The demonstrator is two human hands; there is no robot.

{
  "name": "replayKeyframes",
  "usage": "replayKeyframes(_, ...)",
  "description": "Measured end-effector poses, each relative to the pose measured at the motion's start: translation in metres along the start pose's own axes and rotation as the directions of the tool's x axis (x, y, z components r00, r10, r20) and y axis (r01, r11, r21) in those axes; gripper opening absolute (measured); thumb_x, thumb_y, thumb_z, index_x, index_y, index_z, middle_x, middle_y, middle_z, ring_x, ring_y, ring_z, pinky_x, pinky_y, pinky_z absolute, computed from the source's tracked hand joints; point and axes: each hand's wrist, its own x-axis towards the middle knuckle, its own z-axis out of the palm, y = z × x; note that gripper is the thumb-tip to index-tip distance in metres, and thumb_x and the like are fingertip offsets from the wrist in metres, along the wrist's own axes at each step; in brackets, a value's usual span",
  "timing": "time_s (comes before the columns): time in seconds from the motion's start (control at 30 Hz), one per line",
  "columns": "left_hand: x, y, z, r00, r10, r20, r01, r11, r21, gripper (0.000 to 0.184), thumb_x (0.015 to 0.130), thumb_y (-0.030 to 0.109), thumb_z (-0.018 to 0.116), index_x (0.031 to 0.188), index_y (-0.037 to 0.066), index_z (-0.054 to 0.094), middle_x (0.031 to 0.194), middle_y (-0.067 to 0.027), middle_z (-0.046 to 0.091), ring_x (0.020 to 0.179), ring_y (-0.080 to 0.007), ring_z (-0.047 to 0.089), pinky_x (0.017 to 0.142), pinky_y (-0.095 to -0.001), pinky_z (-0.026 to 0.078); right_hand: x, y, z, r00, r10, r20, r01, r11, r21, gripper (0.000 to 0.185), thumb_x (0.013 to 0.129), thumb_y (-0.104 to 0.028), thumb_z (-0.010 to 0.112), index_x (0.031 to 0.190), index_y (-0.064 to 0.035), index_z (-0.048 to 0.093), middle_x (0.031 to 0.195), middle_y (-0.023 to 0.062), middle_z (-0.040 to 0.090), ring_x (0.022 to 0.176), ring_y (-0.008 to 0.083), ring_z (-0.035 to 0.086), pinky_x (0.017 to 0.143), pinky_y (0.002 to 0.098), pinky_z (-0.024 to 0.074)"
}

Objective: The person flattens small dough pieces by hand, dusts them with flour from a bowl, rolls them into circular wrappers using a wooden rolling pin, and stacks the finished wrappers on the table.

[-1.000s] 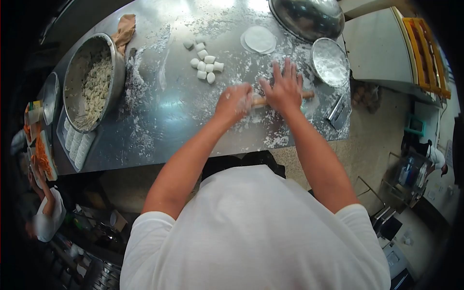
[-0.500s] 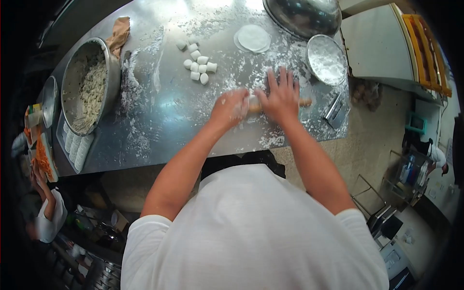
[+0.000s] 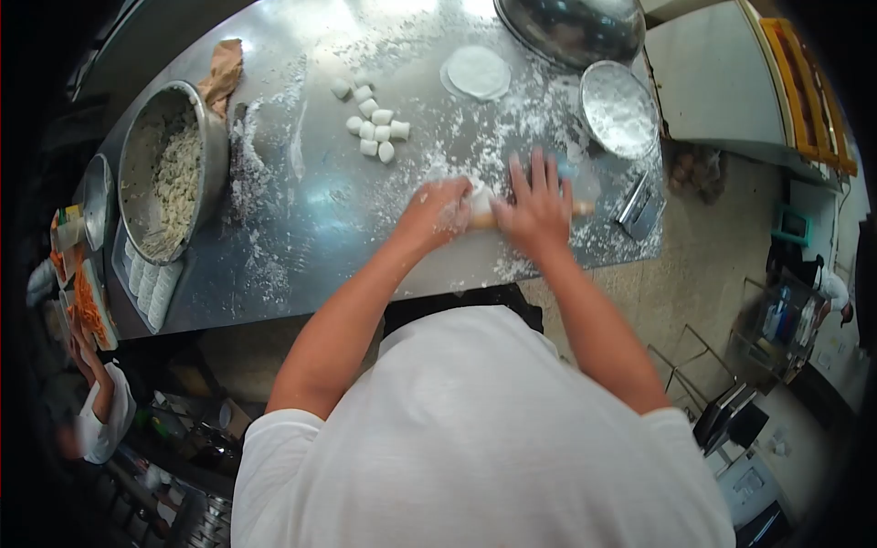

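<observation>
The rolling pin [image 3: 481, 222] is laid crosswise on the worktop [image 3: 256, 274], its long axis roughly parallel to the near edge. It is covered mid-length by the right hand [image 3: 539, 215], which is spread flat over it, fingers apart and pointed away from the body; its right end is left exposed. The white dough [image 3: 479, 198] is set between the hands, just beyond the pin's left part, and its left side is pinched by the curled fingers of the left hand [image 3: 438, 212]. Whether the pin is also touched by that hand cannot be told.

Only a narrow strip of worktop is left between pin and near edge. To the right, the pin is flanked by a metal scraper [image 3: 637, 208] near the corner and a bowl of flour [image 3: 619, 111]. More floured room is offered on the far side, bounded by flat dough rounds [image 3: 479, 73] and small dough pieces [image 3: 382, 118].
</observation>
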Motion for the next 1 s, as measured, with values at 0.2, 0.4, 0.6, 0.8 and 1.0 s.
replayKeyframes(0.2,0.032,-0.003,-0.005,0.978,0.16,-0.132,-0.148,0.984,0.094,0.017,0.094,0.017,0.062,0.102,0.003,0.068,0.094,-0.021,0.069,0.093,-0.0423,0.066,0.084,-0.0502,0.051,0.071,0.0,0.007,0.966,-0.011,-0.26,0.034,0.996,0.085,0.076,0.095,-0.057,0.057,0.156,-0.0127,0.045,0.166,0.0235,0.03,0.154,0.0411,0.027,0.124,0.0606,0.0155)
replayKeyframes(0.4,0.001,0.005,-0.009,0.998,-0.031,-0.05,0.03,1.0,-0.008,0.02,0.09,0.019,0.067,0.103,0.003,0.068,0.092,-0.0211,0.071,0.088,-0.0389,0.069,0.078,-0.0473,0.053,-0.063,0.02,0.025,0.975,-0.146,-0.167,0.156,0.986,0.051,0.073,0.093,-0.052,0.062,0.151,-0.0102,0.05,0.161,0.0212,0.039,0.15,0.0402,0.034,0.121,0.0637,0.0174)
replayKeyframes(0.6,-0.005,0.003,-0.009,0.983,-0.169,0.069,0.17,0.985,-0.017,0.026,0.09,0.022,0.068,0.107,0.002,0.068,0.089,-0.0206,0.072,0.082,-0.0386,0.07,0.075,-0.0444,0.053,0.033,-0.004,0.001,0.993,-0.025,-0.118,0.031,0.998,0.048,0.078,0.096,-0.056,0.057,0.157,-0.0099,0.042,0.167,0.0194,0.028,0.155,0.0394,0.024,0.125,0.0623,0.0098)
replayKeyframes(0.8,0.024,-0.007,-0.009,0.974,0.188,-0.128,-0.175,0.979,0.108,0.02,0.094,0.021,0.064,0.107,0.006,0.07,0.093,-0.0228,0.071,0.091,-0.0423,0.069,0.083,-0.0497,0.053,0.042,-0.003,0.003,0.964,-0.037,-0.264,0.054,0.997,0.057,0.077,0.096,-0.053,0.059,0.158,-0.0117,0.041,0.166,0.0203,0.032,0.154,0.0382,0.027,0.125,0.0578,0.0124)
replayKeyframes(1.0,-0.018,-0.001,-0.007,0.96,-0.269,0.076,0.279,0.932,-0.231,0.021,0.093,0.02,0.066,0.106,0.003,0.067,0.082,-0.013,0.068,0.076,-0.0236,0.064,0.073,-0.0388,0.052,-0.082,0.026,0.037,0.972,-0.156,-0.174,0.169,0.984,0.063,0.073,0.094,-0.051,0.062,0.152,-0.0104,0.049,0.163,0.0206,0.036,0.152,0.0383,0.032,0.123,0.0606,0.0177)
